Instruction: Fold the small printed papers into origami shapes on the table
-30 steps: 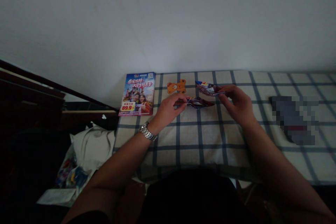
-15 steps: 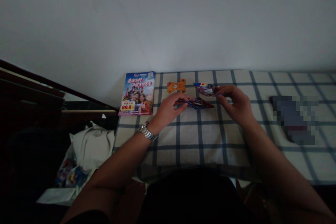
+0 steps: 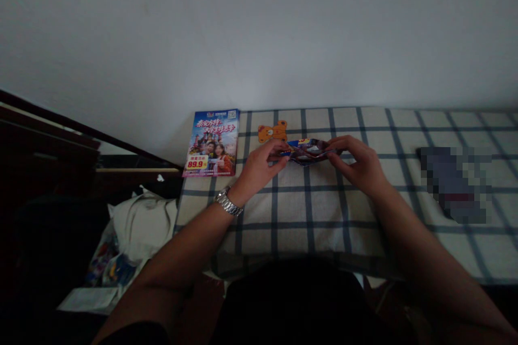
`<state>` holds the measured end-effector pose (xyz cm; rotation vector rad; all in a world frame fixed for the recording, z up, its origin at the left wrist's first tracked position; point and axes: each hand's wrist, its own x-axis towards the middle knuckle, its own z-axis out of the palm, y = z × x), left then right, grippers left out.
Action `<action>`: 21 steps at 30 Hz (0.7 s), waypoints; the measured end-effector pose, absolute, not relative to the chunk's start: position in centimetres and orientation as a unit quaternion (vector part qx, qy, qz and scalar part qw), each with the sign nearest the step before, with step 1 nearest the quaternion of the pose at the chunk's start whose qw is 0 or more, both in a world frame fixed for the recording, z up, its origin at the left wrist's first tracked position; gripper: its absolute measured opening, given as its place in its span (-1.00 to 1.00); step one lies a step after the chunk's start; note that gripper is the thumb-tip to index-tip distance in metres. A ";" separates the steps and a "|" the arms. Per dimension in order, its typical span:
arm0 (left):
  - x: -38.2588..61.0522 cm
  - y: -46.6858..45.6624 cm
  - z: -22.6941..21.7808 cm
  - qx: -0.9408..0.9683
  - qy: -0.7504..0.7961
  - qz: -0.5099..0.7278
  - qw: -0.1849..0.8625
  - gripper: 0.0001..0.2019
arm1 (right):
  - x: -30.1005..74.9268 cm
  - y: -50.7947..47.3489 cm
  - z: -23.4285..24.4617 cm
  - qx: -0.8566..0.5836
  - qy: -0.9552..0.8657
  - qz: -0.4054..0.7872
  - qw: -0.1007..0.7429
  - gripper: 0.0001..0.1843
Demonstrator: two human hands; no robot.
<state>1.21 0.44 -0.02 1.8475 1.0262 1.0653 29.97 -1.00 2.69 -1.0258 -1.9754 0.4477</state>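
Two folded pieces of glossy printed paper (image 3: 307, 152), blue, red and purple, meet just above the checked cloth. My left hand (image 3: 265, 164), with a metal watch (image 3: 228, 202) at the wrist, pinches their left end between thumb and fingers. At the right end, my right hand (image 3: 361, 164) grips the paper in the same kind of pinch. Where one piece stops and the other begins cannot be made out. Just behind my left hand lies an orange teddy bear cutout (image 3: 272, 132), its lower part partly covered by my fingers.
A stack of printed flyers (image 3: 212, 143) lies at the back left of the checked cloth (image 3: 279, 226), by the wall (image 3: 283, 32). To the right is a dark, pixelated flat object (image 3: 449, 183). Lower left, a white bag (image 3: 141, 221) stands beside the table.
My right hand has moved slightly left and down, bringing its folded paper against the piece in my left hand. The gap between the two pieces has closed.
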 end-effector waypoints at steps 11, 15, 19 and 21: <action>1.1 0.5 0.0 0.735 0.391 0.421 0.360 -0.62 | 29.5 -0.8 2.1 -0.410 -0.803 0.191 0.388 -0.91; 1.2 0.4 0.2 0.742 0.386 0.419 0.353 -0.61 | 29.5 -0.7 1.9 -0.401 -0.819 0.175 0.372 -0.91; 1.2 0.4 0.1 0.749 0.389 0.412 0.345 -0.70 | 29.5 -0.6 1.9 -0.397 -0.827 0.165 0.363 -0.90; 1.2 0.4 0.1 0.750 0.391 0.410 0.342 -0.72 | 29.4 -0.5 1.8 -0.397 -0.827 0.167 0.360 -0.90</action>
